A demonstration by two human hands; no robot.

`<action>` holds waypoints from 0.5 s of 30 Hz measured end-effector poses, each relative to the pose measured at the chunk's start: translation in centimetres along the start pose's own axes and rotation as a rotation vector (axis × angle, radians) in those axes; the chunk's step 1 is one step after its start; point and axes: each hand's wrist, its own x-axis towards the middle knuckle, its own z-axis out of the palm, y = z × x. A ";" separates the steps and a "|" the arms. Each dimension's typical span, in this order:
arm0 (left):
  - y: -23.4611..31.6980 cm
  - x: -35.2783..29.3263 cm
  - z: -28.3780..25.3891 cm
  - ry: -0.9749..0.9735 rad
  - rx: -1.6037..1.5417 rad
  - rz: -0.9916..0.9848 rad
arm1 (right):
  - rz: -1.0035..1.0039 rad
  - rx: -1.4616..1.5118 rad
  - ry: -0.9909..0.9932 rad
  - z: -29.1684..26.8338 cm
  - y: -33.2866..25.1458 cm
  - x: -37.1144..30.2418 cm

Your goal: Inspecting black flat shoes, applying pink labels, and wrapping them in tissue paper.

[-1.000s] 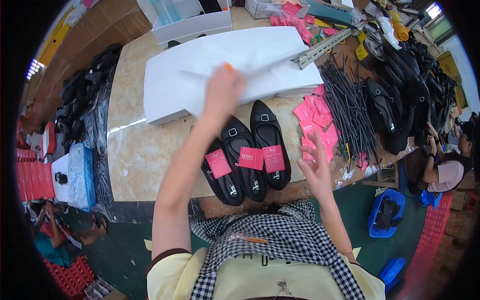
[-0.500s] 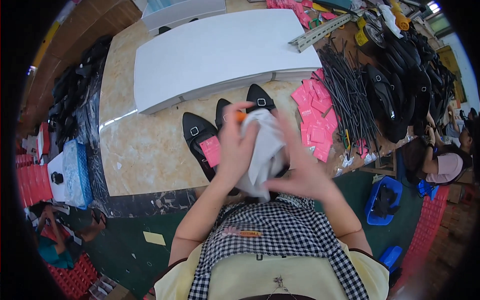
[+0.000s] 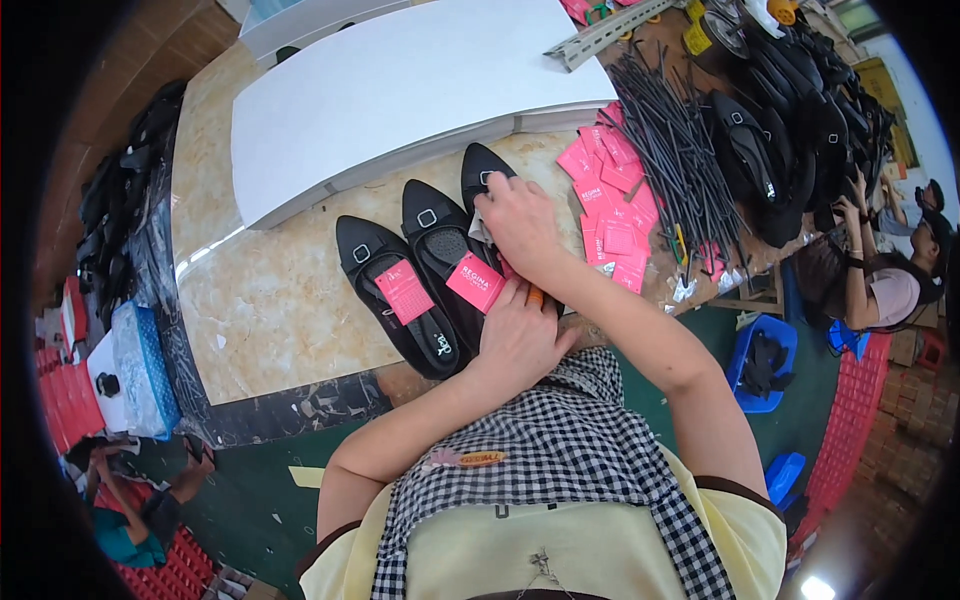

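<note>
Three black pointed flat shoes with square buckles lie side by side at the table's near edge. The left shoe (image 3: 362,240) and the middle shoe (image 3: 424,212) carry pink tags. Over the opening of the third shoe (image 3: 476,166), my right hand (image 3: 520,222) bends its fingers closed on crumpled white paper (image 3: 478,230), which mostly hides beneath it. My left hand (image 3: 518,340) is closed round this shoe's heel end, and an orange band (image 3: 536,298) shows at its fingers. The two hands cover most of that shoe.
Behind the shoes stands a white raised board (image 3: 420,95) with a metal angle bar (image 3: 610,32) on it. To the right lie pink tags (image 3: 612,200), thin black sticks (image 3: 670,150) and piled black shoes (image 3: 745,145). A blue bin (image 3: 745,390) stands on the floor; people sit at both sides.
The white paper held up between both hands has gone down to the third shoe. My right hand moved down onto it, and my left hand shifted nearer to the heel, uncovering the middle shoe.
</note>
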 end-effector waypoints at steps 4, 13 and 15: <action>-0.1 -0.5 0.8 0.047 0.116 -0.006 | 0.195 0.837 -0.223 -3.1 2.5 -0.5; -2.3 7.2 -8.9 -0.168 0.122 -0.093 | 0.438 0.598 0.001 -1.4 4.5 -1.4; -11.5 12.0 -12.0 0.601 0.512 0.022 | 0.448 0.757 -0.025 -3.9 4.6 -3.6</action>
